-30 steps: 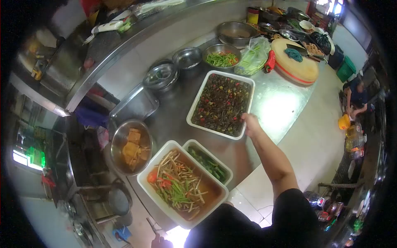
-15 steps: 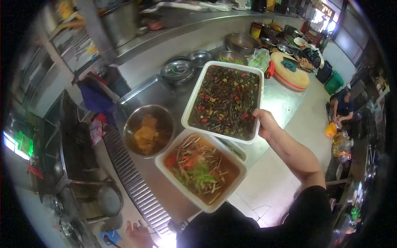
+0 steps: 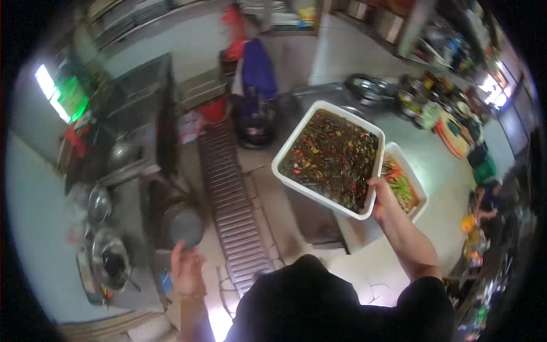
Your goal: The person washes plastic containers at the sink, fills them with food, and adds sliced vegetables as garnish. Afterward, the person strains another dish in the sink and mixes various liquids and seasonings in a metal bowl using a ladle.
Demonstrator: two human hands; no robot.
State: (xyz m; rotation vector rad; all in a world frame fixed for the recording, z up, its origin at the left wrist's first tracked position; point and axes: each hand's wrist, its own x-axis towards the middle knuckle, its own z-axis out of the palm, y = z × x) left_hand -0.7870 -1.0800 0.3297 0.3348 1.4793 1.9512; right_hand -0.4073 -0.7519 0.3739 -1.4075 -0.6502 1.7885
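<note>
My right hand (image 3: 385,200) grips the right rim of a white rectangular food tray (image 3: 316,183), which is held up at a tilt. Dark, glossy strips of food (image 3: 333,154) with red and green pepper pieces fill it. Partly behind it, on the steel table, is a second white container (image 3: 423,200) holding shredded vegetables and green strips in reddish liquid. My left hand (image 3: 188,268) hangs low on the left with its fingers apart and nothing in them. In the view it is nearest a round grey vessel (image 3: 183,225) by the left counter.
A metal floor grate (image 3: 236,211) runs between the left counter and the steel table (image 3: 393,122). Metal bowls (image 3: 370,88) and a chopping board (image 3: 450,134) stand along the table's back. A wok-like pan (image 3: 111,256) sits at left. Another person (image 3: 489,199) is low at far right.
My view has swung left, so the table now lies further right. The tray stays in my right hand. My left hand has come further up into view.
</note>
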